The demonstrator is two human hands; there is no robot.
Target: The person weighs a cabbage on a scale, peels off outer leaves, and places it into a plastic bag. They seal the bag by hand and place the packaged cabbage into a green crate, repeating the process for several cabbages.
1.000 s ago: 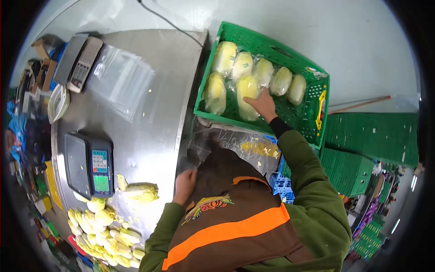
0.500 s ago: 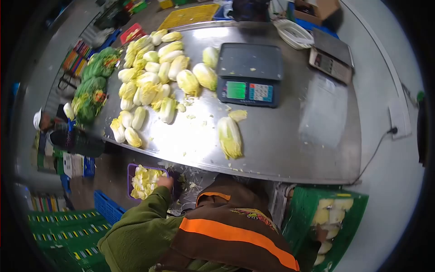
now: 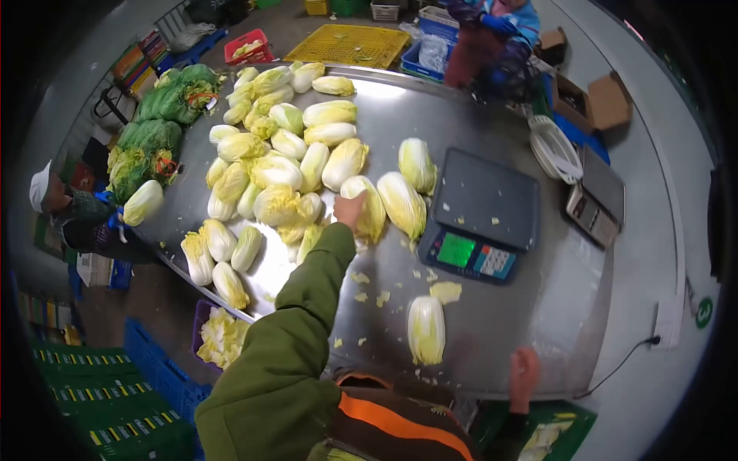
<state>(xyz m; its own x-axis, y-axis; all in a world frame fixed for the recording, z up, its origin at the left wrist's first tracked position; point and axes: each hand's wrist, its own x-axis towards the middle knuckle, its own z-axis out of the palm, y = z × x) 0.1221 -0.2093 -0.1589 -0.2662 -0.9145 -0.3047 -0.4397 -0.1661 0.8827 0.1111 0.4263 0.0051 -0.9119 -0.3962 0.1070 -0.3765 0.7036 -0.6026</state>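
Observation:
My left hand (image 3: pixel 349 210) reaches across the metal table, its fingers closed on the near side of a napa cabbage (image 3: pixel 370 215) at the edge of the pile. Beside that one lie two more, a cabbage (image 3: pixel 402 204) and a paler cabbage (image 3: pixel 417 165), close to the black digital scale (image 3: pixel 486 201). My right hand (image 3: pixel 525 374) hovers over the table's front edge, fingers loosely curled and apart, with nothing visible in it. A single trimmed cabbage (image 3: pixel 426 331) lies in front of me, with a loose leaf (image 3: pixel 446 292) above it.
Many cabbages (image 3: pixel 265 170) cover the table's left side. A purple bin of leaves (image 3: pixel 201 313) and a green crate (image 3: pixel 573 421) stand below the front edge. One co-worker (image 3: pixel 73 211) holds a cabbage at left; another person (image 3: pixel 503 38) is behind the table. A power cord (image 3: pixel 619 361) hangs at right.
My left hand has gone from the purple bin up to a cabbage on the table. My right hand has come up out of the green crate. The view has shifted, and another person appears behind the table.

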